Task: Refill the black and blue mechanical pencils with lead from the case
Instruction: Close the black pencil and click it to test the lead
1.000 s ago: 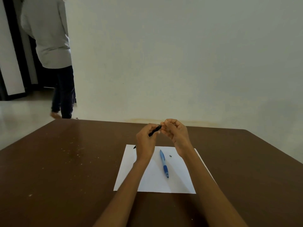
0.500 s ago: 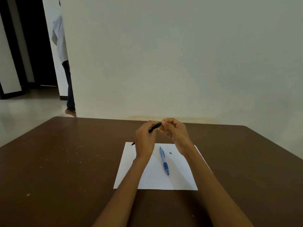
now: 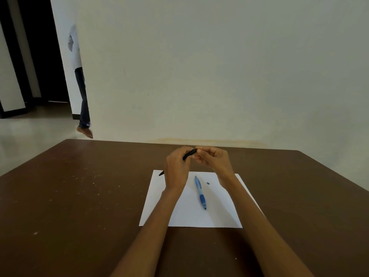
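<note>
My left hand (image 3: pixel 176 169) grips the black mechanical pencil (image 3: pixel 189 153) around its barrel, tip pointing down-left over the paper's far left corner. My right hand (image 3: pixel 212 158) has its fingers curled at the pencil's upper end; what it pinches there is too small to tell. The blue mechanical pencil (image 3: pixel 200 191) lies on the white sheet of paper (image 3: pixel 159 206), tip toward me. A tiny dark piece (image 3: pixel 208 183) lies on the paper to the right of the blue pencil. No lead case shows.
The paper lies on a brown table (image 3: pixel 79 206) that stands against a pale wall. At the far left a person (image 3: pixel 78 76) is walking out of sight behind the wall's corner, over a light floor.
Both hands have stayed together at the black pencil's upper end, barely shifting. The person at the left has walked further behind the wall corner.
</note>
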Available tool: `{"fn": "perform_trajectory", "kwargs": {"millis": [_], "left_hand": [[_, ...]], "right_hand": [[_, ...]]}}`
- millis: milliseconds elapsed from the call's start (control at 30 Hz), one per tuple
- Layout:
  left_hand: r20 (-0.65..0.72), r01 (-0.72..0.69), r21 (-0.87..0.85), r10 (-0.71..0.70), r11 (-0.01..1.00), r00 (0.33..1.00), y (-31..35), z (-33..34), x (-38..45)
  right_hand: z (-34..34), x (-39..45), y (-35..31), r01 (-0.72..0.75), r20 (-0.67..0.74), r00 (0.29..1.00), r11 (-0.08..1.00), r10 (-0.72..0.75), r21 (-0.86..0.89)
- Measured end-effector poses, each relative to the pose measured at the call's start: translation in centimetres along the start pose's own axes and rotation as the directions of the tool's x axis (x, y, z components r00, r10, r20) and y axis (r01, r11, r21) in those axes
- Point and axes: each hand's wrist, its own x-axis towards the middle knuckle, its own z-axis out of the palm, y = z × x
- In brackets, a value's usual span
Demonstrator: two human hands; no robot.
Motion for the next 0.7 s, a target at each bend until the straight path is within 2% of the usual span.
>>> {"fn": "perform_trajectory", "kwargs": {"millis": [233, 300, 333, 400, 467, 533, 700], "left_hand": [[0.031, 0.009, 0.006, -0.009, 1.0, 0.999, 0.1, 0.1, -0.2], [0.043, 0.026, 0.002, -0.026, 1.0, 0.999, 0.1, 0.0, -0.1], [0.049, 0.036, 0.006, -0.036, 0.999, 0.998, 0.1, 0.1, -0.1], [0.069, 0.037, 0.019, -0.038, 0.999, 0.997, 0.1, 0.1, -0.1], [0.089, 0.027, 0.043, -0.031, 0.999, 0.996, 0.1, 0.1, -0.1], [0.1, 0.017, 0.062, -0.024, 0.998, 0.995, 0.1, 0.1, -0.1], [0.118, 0.007, 0.097, -0.018, 0.995, 0.993, 0.1, 0.1, -0.1]], "right_hand": [[-0.8, -0.2, 0.2, -0.034, 0.008, 0.999, 0.998, 0.035, -0.056], [-1.5, -0.2, 0.3, -0.093, -0.003, 0.996, 0.986, 0.093, -0.141], [-2.0, -0.2, 0.4, -0.134, -0.016, 0.991, 0.962, 0.134, -0.239], [-2.8, -0.2, 0.9, -0.197, -0.03, 0.976, 0.821, 0.215, -0.536], [-3.3, -0.2, 1.2, -0.192, -0.013, 0.962, 0.64, 0.273, -0.744], [-3.5, -0.2, 1.2, -0.179, -0.009, 0.951, 0.53, 0.308, -0.829], [-3.2, -0.2, 0.4, -0.125, 0.031, 0.926, 0.384, 0.377, -0.915]]}}
